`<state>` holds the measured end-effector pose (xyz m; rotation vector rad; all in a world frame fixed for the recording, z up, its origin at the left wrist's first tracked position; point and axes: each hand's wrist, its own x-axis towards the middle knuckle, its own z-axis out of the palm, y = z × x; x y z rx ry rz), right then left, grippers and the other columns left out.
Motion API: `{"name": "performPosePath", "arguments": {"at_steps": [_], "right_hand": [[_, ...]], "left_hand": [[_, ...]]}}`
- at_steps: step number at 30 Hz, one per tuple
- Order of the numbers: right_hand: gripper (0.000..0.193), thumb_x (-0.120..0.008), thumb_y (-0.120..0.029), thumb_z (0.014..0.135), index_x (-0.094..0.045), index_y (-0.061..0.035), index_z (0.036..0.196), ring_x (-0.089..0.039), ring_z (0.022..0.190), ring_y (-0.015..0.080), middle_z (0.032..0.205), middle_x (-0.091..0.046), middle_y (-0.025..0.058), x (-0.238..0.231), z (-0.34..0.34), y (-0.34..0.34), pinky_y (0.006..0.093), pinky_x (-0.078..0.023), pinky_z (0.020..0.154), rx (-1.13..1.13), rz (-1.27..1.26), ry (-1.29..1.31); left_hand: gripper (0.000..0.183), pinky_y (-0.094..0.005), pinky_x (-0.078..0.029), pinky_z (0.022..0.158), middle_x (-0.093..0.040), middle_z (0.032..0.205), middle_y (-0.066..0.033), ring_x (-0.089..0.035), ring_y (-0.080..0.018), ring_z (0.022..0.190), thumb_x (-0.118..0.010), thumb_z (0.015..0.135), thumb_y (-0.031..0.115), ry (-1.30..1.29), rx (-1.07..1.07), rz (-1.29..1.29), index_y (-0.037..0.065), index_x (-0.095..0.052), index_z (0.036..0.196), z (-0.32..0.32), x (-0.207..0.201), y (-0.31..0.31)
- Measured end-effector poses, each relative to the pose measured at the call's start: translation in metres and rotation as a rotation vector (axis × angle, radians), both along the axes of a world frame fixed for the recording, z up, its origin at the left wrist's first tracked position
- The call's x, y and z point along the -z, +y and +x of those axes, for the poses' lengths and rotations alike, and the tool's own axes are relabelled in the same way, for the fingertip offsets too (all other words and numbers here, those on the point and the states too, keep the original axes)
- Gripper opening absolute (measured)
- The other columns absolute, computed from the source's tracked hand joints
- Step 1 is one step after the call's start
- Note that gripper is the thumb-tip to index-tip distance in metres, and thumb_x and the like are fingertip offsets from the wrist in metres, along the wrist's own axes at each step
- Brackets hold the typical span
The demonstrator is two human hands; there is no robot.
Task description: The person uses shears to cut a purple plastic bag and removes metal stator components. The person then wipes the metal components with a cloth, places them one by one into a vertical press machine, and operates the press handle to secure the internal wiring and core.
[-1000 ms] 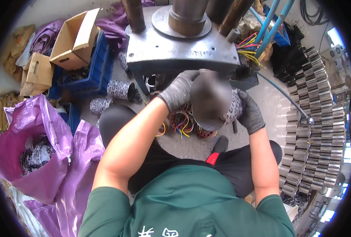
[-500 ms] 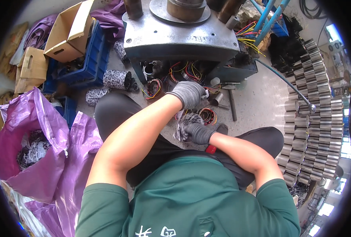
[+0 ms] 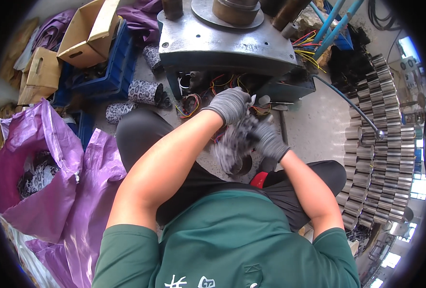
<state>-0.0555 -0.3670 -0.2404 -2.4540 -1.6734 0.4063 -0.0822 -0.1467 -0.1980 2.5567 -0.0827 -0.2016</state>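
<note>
My left hand (image 3: 228,105), in a grey knit glove, has its fingers closed near the front of the machine; a small pale edge shows at the fingertips, but I cannot make out what it is. My right hand (image 3: 271,140), gloved alike, is closed on a black-and-white leopard-print wrapping (image 3: 228,146), which is smeared by motion. This wrapping reaches up towards the left hand. At its lower end shows a dark round opening (image 3: 244,165), apparently a cylinder's mouth. Wound wire coils with red and yellow leads (image 3: 190,104) lie beyond, under the machine.
A heavy metal press (image 3: 227,45) stands ahead. Leopard-print cylinders (image 3: 144,92) lie on the floor at left, near blue crates (image 3: 119,72) and cardboard boxes (image 3: 42,77). A purple sack (image 3: 54,201) sits at lower left. Stacked steel cylinders (image 3: 383,158) line the right; a hammer (image 3: 282,120) lies nearer.
My right hand has moved up and to the right, and the wrapping has shifted with it, now blurred. The left hand stays nearly in place. The view has shifted slightly.
</note>
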Motion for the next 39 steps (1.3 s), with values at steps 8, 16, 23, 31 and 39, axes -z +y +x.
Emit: {"name": "performPosePath", "arguments": {"at_steps": [8, 16, 23, 31, 39], "right_hand": [[0.032, -0.070, -0.014, 0.098, -0.066, -0.0055, 0.128, -0.066, 0.107, 0.0189, 0.121, -0.071, 0.0084, -0.056, 0.039, -0.010, 0.0313, -0.054, 0.096, 0.904, 1.101, 1.277], [0.054, -0.073, -0.029, 0.099, -0.051, -0.0080, 0.145, -0.059, 0.114, 0.0118, 0.123, -0.063, 0.0070, -0.017, 0.047, 0.006, 0.0267, -0.049, 0.098, 0.858, 1.184, 1.594], [0.048, -0.063, -0.013, 0.098, -0.054, -0.0087, 0.145, -0.059, 0.127, 0.0271, 0.140, -0.060, 0.0139, -0.010, 0.088, -0.021, 0.0389, -0.048, 0.110, 0.963, 1.189, 1.623], [0.058, -0.031, -0.047, 0.109, -0.047, -0.0109, 0.151, -0.047, 0.140, 0.0297, 0.154, -0.052, 0.0106, -0.029, 0.103, -0.017, 0.0415, -0.035, 0.119, 0.827, 1.341, 1.639], [0.034, -0.064, -0.038, 0.100, -0.068, -0.0067, 0.113, -0.067, 0.106, 0.0238, 0.114, -0.070, 0.0093, -0.063, 0.067, 0.012, 0.0398, -0.054, 0.099, 0.859, 1.507, 1.423]], "left_hand": [[0.057, -0.0344, -0.052, 0.095, -0.071, 0.118, -0.0161, -0.065, -0.0201, 0.107, -0.081, 0.086, 0.020, -0.174, -0.426, -0.885, -0.001, -0.057, 0.133, 0.020, 0.006, -0.029], [0.055, -0.0279, -0.053, 0.094, -0.066, 0.117, -0.0061, -0.061, -0.0126, 0.106, -0.072, 0.093, 0.003, -0.221, -0.263, -0.878, 0.008, -0.050, 0.143, 0.018, -0.006, -0.077], [0.082, -0.0497, -0.037, 0.116, -0.053, 0.146, -0.0162, -0.048, -0.0403, 0.135, -0.079, 0.074, 0.035, -0.392, -0.224, -0.058, 0.015, -0.049, 0.148, 0.007, -0.036, -0.080], [0.108, -0.0389, -0.040, 0.118, -0.048, 0.148, -0.0172, -0.048, -0.0259, 0.138, -0.088, 0.076, 0.014, -0.167, -0.073, -1.008, 0.004, -0.020, 0.160, -0.008, -0.017, -0.103], [0.090, -0.0349, -0.046, 0.112, -0.054, 0.145, -0.0147, -0.057, -0.0222, 0.130, -0.071, 0.088, -0.005, -0.445, -0.304, -1.682, 0.006, -0.019, 0.161, 0.008, -0.023, -0.100]]}}
